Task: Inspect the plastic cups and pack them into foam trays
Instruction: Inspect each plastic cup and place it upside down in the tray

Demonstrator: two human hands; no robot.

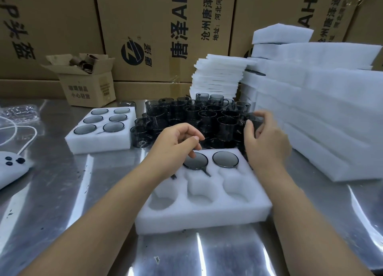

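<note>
With the right hand [267, 139] curled round a cup [254, 124] and the left hand [176, 143] loose and empty, lift it straight up, then seat it squarely in the foam tray [207, 215].

My table [62, 182] is bare shiny metal, flecked with small dark specks. Along its back stands a wall of big brown cartons [165, 27] printed with black Chinese characters and a round logo. In front of them, back left, sits a small open carton [89, 87] with its flaps up and brown tubes [87, 65] poking out. At my far left lies a white device [10, 170] with dark buttons, a white cable [27, 139] looping behind it, and a crumpled clear plastic bag [20, 114] beyond.
</note>
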